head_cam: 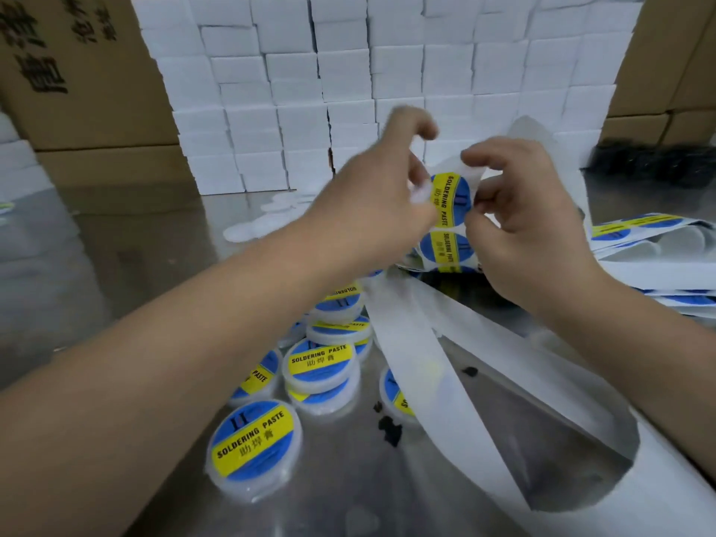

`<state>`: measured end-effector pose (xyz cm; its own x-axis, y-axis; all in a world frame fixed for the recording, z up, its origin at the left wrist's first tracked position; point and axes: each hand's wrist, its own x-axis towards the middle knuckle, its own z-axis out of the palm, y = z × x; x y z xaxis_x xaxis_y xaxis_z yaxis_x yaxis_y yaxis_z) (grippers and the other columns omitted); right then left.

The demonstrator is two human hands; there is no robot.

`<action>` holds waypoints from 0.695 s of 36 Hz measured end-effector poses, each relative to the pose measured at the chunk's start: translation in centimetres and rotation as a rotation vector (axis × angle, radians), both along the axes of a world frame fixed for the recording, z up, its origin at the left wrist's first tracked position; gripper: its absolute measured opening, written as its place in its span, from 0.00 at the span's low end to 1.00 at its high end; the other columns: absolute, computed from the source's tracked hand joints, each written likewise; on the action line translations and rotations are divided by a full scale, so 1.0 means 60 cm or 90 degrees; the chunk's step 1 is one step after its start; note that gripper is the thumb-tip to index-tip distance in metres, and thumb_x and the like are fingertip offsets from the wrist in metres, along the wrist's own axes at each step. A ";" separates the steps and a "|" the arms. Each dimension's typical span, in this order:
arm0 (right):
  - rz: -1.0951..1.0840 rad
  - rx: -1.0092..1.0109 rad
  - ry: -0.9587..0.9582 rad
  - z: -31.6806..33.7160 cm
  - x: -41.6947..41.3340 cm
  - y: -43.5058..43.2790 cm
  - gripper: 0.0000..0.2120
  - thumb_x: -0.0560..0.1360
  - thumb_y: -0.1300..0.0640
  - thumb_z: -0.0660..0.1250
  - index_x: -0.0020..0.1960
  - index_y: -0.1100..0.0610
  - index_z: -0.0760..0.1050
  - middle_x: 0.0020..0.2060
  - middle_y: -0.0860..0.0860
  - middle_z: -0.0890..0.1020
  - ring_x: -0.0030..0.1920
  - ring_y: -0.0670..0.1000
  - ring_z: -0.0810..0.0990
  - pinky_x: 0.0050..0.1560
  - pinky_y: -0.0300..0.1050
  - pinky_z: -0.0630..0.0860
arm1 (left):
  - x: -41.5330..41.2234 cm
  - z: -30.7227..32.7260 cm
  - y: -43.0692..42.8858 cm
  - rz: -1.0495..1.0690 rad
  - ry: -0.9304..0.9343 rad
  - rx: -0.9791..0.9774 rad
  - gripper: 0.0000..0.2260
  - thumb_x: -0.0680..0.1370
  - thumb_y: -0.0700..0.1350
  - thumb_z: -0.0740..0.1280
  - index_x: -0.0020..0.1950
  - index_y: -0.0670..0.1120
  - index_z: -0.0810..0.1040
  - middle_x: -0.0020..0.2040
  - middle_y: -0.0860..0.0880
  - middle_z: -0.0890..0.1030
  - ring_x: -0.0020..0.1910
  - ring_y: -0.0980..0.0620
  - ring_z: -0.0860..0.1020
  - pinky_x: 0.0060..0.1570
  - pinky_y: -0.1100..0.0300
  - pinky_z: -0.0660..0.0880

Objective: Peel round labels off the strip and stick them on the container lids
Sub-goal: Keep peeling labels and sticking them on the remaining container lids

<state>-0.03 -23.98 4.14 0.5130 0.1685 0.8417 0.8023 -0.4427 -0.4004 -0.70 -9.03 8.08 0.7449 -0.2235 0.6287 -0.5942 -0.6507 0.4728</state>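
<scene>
1. The round label [451,199] is a blue disc crossed by a yellow band. The band is printed in black with "SOLDERING PASTE" and a line of Chinese characters. It sits on the white label strip [453,166], turned so that the print runs downward.
2. A second label [449,251] of the same design lies directly beneath it on the strip, below both grips.
3. The right hand [530,234] pinches the strip narrowly. Its forefinger and thumb are curled at the right edge of the round label, and its other fingers are folded below.
4. The left hand [372,211] meets the label from the opposite side with its fingers curled. A small white lid [420,193] sits at its fingertips and touches the label's left edge. Motion blur prevents us from seeing exactly how the fingers lie on it.
5. The round label therefore stands between the two grips, raised off the metal table [135,265].
6. The empty backing [410,343] trails from under the hands toward the person in broad white bands.
7. The labelled containers [319,366] lie in a loose heap below the left forearm, some of them overlapping. The nearest container [253,445] lies flat and apart from the heap.
8. Further label strips [639,226] lie on the table just right of the right hand.
9. Stacked white boxes [310,91] and cardboard cartons [77,71] stand beyond both hands.
10. A few dark scraps [389,428] lie on the table beside the backing.
</scene>
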 end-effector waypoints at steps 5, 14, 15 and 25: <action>0.045 0.014 -0.049 0.009 -0.006 0.002 0.24 0.67 0.72 0.57 0.59 0.52 0.65 0.57 0.51 0.67 0.40 0.47 0.76 0.46 0.34 0.71 | -0.010 -0.018 -0.003 0.014 -0.046 0.039 0.15 0.74 0.47 0.67 0.59 0.56 0.71 0.53 0.56 0.74 0.48 0.57 0.73 0.48 0.62 0.71; 0.049 0.084 -0.034 0.013 -0.009 0.003 0.27 0.68 0.72 0.60 0.60 0.49 0.60 0.63 0.46 0.64 0.40 0.41 0.76 0.47 0.33 0.72 | -0.019 -0.003 0.009 -0.052 0.171 -0.280 0.11 0.74 0.37 0.65 0.47 0.53 0.71 0.28 0.61 0.78 0.25 0.69 0.74 0.23 0.76 0.64; 0.042 0.098 -0.015 0.012 -0.007 0.003 0.26 0.69 0.71 0.60 0.61 0.50 0.60 0.61 0.42 0.65 0.41 0.40 0.77 0.48 0.33 0.72 | -0.020 -0.005 0.007 -0.045 0.166 -0.281 0.11 0.73 0.37 0.65 0.44 0.54 0.70 0.31 0.59 0.78 0.25 0.67 0.73 0.23 0.75 0.65; -0.011 -0.010 0.209 -0.006 0.002 0.005 0.06 0.72 0.48 0.66 0.39 0.45 0.70 0.32 0.39 0.78 0.34 0.41 0.76 0.37 0.36 0.72 | -0.006 -0.017 0.009 0.056 0.143 -0.367 0.14 0.73 0.34 0.61 0.34 0.53 0.70 0.31 0.53 0.73 0.21 0.57 0.65 0.20 0.69 0.60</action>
<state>0.09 -23.68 3.77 0.7591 0.1694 0.6285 0.6243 -0.4628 -0.6293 -1.08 -8.50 7.09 0.8731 0.1734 0.4557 -0.3953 -0.2952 0.8698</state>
